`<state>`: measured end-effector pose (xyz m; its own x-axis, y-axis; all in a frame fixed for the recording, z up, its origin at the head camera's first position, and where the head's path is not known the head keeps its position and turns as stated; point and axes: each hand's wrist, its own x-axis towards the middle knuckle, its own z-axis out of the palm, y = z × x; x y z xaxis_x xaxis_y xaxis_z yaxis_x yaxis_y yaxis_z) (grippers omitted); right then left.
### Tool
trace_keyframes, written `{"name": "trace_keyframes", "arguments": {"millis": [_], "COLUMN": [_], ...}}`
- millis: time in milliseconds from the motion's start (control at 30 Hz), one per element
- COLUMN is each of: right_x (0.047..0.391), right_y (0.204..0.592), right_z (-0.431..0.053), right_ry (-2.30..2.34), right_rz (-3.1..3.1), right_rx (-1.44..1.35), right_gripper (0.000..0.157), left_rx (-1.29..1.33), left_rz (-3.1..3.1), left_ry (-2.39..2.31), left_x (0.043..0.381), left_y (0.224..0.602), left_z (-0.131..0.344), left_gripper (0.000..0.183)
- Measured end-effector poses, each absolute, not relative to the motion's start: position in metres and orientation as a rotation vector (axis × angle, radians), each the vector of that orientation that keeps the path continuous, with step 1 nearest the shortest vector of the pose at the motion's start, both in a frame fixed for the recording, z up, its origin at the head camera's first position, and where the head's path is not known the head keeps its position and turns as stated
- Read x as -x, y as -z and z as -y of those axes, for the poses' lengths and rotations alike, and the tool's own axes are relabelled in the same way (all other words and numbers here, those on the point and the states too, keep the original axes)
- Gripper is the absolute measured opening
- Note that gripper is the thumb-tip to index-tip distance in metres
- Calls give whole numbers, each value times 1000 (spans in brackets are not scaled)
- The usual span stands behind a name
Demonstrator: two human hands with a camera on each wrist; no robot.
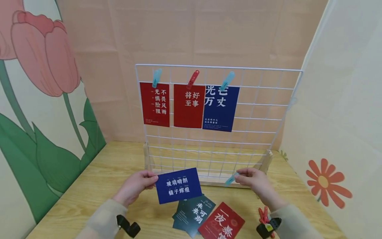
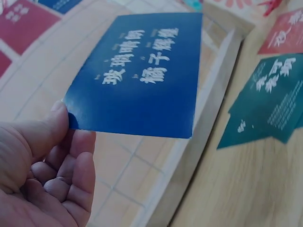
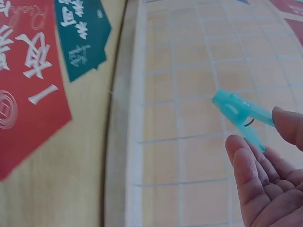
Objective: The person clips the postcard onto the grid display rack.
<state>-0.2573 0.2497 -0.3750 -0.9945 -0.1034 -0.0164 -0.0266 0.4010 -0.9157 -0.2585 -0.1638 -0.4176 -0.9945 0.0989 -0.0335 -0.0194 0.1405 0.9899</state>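
On the near side of the rack (image 1: pixel 268 69), the left grip (image 1: pixel 135 187) pinches the blue card (image 1: pixel 179 186) by its left edge, seemingly keeping its print uncovered; the right grip (image 1: pixel 258 183) pinches a peg (image 1: pixel 231 179) by its handles, probably leaving its mouth free.

Head view: the held blue card (image 1: pixel 179 194) masked the upper part of the green cards (image 1: pixel 198 215), which overlapped, so that one lay partly hidden beneath the other. The lower edge cut off the loose red card (image 1: pixel 221 220). Red clips (image 1: pixel 263 215) were partly concealed by the right wrist camera (image 1: pixel 263 231), and the fine print on the hanging blue card (image 1: pixel 221 111) was too small to read. Left wrist view: the hanging red card (image 2: pixel 26 23) was blurred. Right wrist view: the right edge truncated the right grip (image 3: pixel 270 189).
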Motion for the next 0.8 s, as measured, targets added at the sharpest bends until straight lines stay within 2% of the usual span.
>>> {"name": "trace_keyframes", "arguments": {"millis": [600, 800], "right_x": [246, 243], "right_y": [326, 313], "right_z": [-276, -282], "right_ry": [1626, 1597], "right_rz": [-2657, -2726], "right_rx": [314, 327], "right_gripper": [55, 53], "left_rx": [-216, -246], "left_rz": [-2313, -2336], "left_ry": [-1995, -1965], "left_x": [266, 266], "left_y": [380, 367], "left_z": [120, 106], "left_gripper": [17, 16]}}
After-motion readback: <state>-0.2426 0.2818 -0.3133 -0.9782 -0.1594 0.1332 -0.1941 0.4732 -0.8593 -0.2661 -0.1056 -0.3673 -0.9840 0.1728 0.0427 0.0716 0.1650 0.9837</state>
